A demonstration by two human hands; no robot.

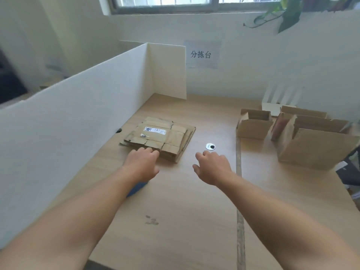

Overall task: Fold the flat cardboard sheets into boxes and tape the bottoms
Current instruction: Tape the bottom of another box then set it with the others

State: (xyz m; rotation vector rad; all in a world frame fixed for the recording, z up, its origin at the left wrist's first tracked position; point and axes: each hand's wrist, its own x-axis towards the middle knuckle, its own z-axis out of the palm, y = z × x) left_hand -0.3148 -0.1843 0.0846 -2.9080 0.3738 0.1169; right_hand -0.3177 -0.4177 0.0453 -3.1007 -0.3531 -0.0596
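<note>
Reaching for flat cardboard stack (161,138), frame centre | left hand (142,164) curled at near edge, grip unclear | right hand (212,168) loose, empty | I'd peel only the top sheet (155,131).

Wood table (194,201) w/ white partition (78,114), window (175,2) above.

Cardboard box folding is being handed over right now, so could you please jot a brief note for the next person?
Left hand: fingers at the near edge of the stack of flat sheets; a grip cannot be confirmed.
Right hand: above the table, loosely curled, holding nothing.
Done: several opened boxes stand on the table's right side; their bottoms are hidden, so taping is unconfirmed.
Left: fold and tape the stacked sheets.
A blue object lies under the left wrist, too hidden to identify.
</note>
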